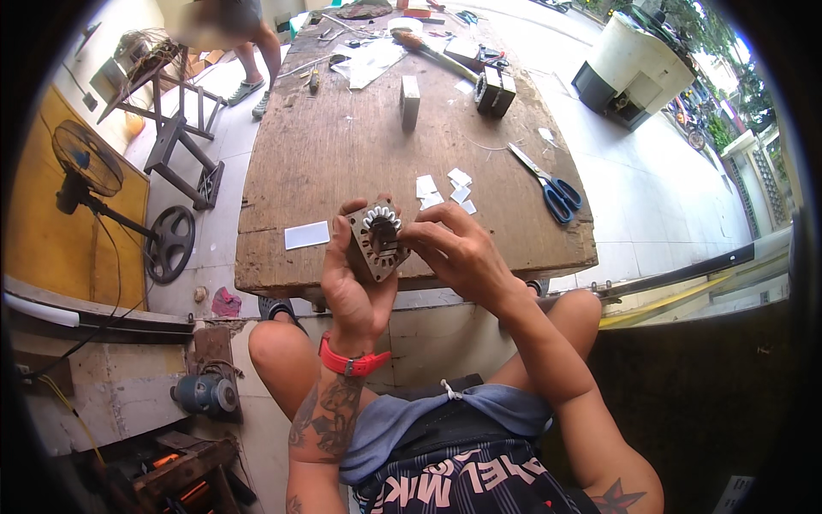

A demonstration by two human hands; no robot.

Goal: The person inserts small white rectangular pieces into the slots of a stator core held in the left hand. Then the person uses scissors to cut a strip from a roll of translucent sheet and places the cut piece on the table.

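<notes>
Left hand [349, 287] has the square grey metal slotted core [362, 246] over the brown wooden table [317, 171], right hand [462, 253] works its bore (can't tell if pinching anything), so I'd seat those white looped liners [381, 215] dead straight.

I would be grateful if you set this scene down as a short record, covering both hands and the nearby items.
left hand: holds slotted metal core
right hand: fingertips at the core's right side; grip detail unclear
white liners: in the core's upper slots
wooden table: under the items below
white card: left of the core
small white pieces: beyond the hands
blue-handled scissors: right side, blades open slightly or shut, unclear
</notes>
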